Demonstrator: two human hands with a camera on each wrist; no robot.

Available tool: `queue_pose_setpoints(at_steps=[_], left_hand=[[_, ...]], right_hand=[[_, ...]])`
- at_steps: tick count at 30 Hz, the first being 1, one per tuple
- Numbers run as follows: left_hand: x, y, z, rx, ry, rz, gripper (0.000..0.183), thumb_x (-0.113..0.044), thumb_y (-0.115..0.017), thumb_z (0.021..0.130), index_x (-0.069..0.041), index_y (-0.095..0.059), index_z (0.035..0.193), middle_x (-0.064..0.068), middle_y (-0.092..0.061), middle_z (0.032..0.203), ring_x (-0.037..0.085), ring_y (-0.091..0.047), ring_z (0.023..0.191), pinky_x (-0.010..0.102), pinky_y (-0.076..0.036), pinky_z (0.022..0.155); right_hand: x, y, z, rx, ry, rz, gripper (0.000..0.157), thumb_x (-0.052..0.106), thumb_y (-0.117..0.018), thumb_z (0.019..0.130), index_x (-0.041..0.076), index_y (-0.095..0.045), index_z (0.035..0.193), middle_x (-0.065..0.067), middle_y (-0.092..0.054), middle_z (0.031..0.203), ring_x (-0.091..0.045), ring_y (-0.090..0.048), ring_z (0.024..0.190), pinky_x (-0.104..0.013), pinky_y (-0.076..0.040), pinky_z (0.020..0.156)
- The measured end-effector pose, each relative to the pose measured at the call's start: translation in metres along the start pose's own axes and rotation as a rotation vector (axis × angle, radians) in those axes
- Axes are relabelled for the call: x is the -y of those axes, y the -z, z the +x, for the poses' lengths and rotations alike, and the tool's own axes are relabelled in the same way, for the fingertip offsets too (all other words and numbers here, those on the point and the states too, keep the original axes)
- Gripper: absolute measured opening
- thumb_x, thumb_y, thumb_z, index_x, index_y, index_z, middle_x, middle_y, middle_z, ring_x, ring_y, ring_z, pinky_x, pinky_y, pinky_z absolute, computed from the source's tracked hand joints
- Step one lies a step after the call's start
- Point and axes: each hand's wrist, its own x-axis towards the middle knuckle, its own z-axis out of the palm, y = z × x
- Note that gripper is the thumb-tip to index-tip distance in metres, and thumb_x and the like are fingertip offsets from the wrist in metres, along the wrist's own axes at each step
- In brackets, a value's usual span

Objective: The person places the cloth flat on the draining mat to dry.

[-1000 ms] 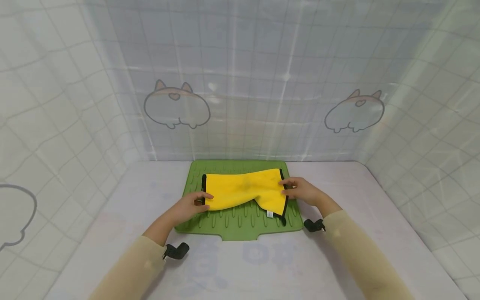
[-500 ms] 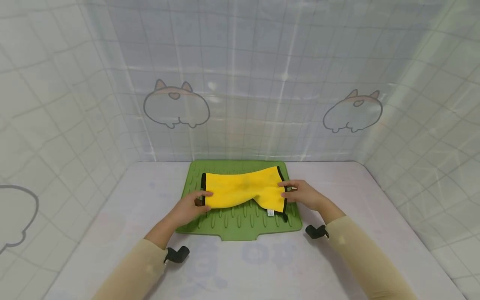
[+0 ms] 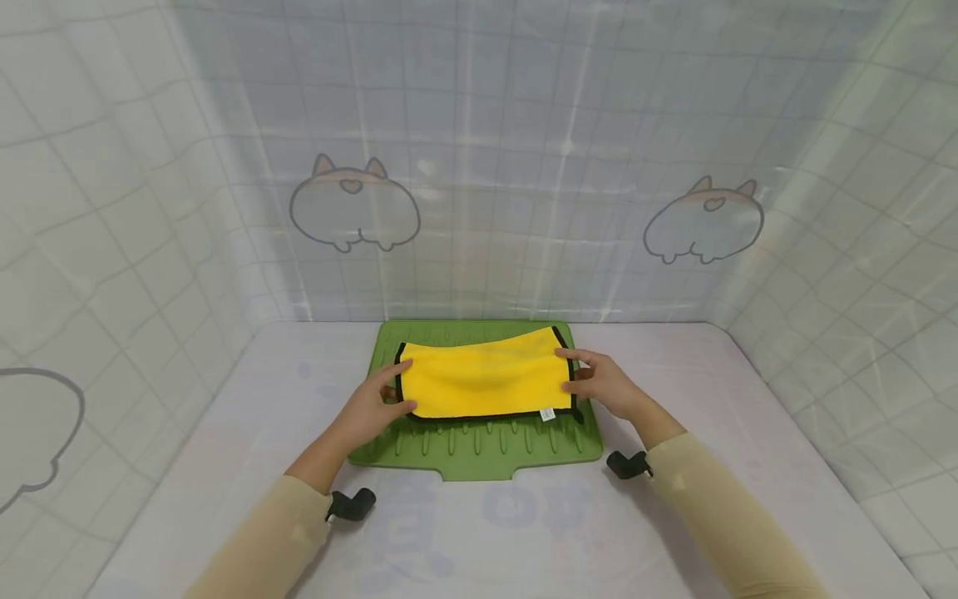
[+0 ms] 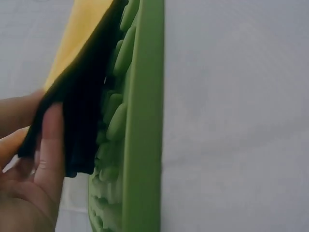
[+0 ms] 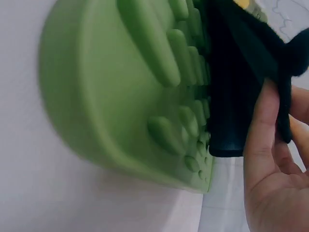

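Observation:
A yellow cloth (image 3: 482, 378) with a black border and a small white tag lies stretched between both hands over the ribbed green mat (image 3: 477, 466). On its left edge, the left hand (image 3: 370, 409) pinches the border. The right hand (image 3: 608, 387) grips the right edge, finger and thumb on the yellow face. In the left wrist view, the dark underside of the cloth (image 4: 82, 125) hangs next to the ribs, with the thumb of the left hand (image 4: 31, 186) against it. The right wrist view has the right hand (image 5: 270, 169) pinching the dark cloth (image 5: 236, 92) near a small black loop.
The mat rests on a pale table (image 3: 479, 541), near its back edge. Tiled-pattern curtains with cartoon drawings (image 3: 355, 208) stand behind and at both sides. Black devices (image 3: 352, 504) are attached at the sleeves.
The cloth's front edge has straightened, and its fold at the right front has opened out. The left hand has shifted slightly up and left; the right hand has moved slightly.

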Motion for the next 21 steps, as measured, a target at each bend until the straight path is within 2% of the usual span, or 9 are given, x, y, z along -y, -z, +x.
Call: queue_pose_setpoints(at_steps=[3, 6, 11, 15, 21], left_hand=[[0.003, 0.001, -0.002, 0.043, 0.03, -0.026, 0.078, -0.021, -0.078, 0.09, -0.02, -0.037, 0.156, 0.014, -0.026, 0.161, 0.028, -0.05, 0.102, 0.032, -0.049, 0.062], [0.003, 0.001, -0.006, 0.093, 0.055, -0.034, 0.081, -0.02, -0.078, 0.089, -0.02, -0.034, 0.158, 0.015, -0.026, 0.161, 0.028, -0.05, 0.102, 0.033, -0.049, 0.066], [0.002, 0.009, -0.004, 0.168, 0.077, 0.014, 0.086, -0.02, -0.078, 0.09, -0.02, -0.029, 0.16, 0.017, -0.025, 0.161, 0.031, -0.051, 0.111, 0.035, -0.05, 0.074], [0.002, 0.013, -0.004, 0.19, 0.062, 0.062, 0.087, -0.02, -0.078, 0.089, -0.018, -0.027, 0.16, 0.018, -0.026, 0.161, 0.038, -0.047, 0.125, 0.04, -0.052, 0.082], [0.0, 0.016, -0.003, 0.223, 0.019, 0.129, 0.086, -0.015, -0.076, 0.09, -0.012, -0.026, 0.16, 0.023, -0.025, 0.161, 0.047, -0.041, 0.136, 0.056, -0.046, 0.102]], right_hand=[[-0.003, 0.001, -0.003, 0.04, -0.013, -0.031, 0.067, 0.009, -0.079, 0.087, 0.017, -0.051, 0.148, -0.015, -0.051, 0.137, -0.022, -0.052, 0.08, -0.035, -0.056, 0.073], [-0.009, 0.0, -0.007, 0.094, 0.0, -0.053, 0.07, 0.01, -0.079, 0.087, 0.016, -0.048, 0.15, -0.015, -0.041, 0.151, -0.022, -0.054, 0.082, -0.035, -0.056, 0.074], [-0.011, -0.004, -0.01, 0.149, 0.021, -0.097, 0.072, 0.009, -0.078, 0.088, 0.011, -0.044, 0.152, -0.018, -0.037, 0.154, -0.021, -0.056, 0.075, -0.036, -0.058, 0.074], [-0.009, -0.007, -0.012, 0.153, 0.014, -0.143, 0.074, 0.009, -0.078, 0.087, 0.013, -0.043, 0.153, -0.017, -0.04, 0.15, -0.022, -0.056, 0.073, -0.036, -0.057, 0.07], [-0.003, -0.012, -0.016, 0.154, -0.021, -0.259, 0.084, 0.014, -0.082, 0.085, 0.014, -0.038, 0.156, -0.019, -0.027, 0.159, -0.023, -0.054, 0.086, -0.034, -0.052, 0.069]])
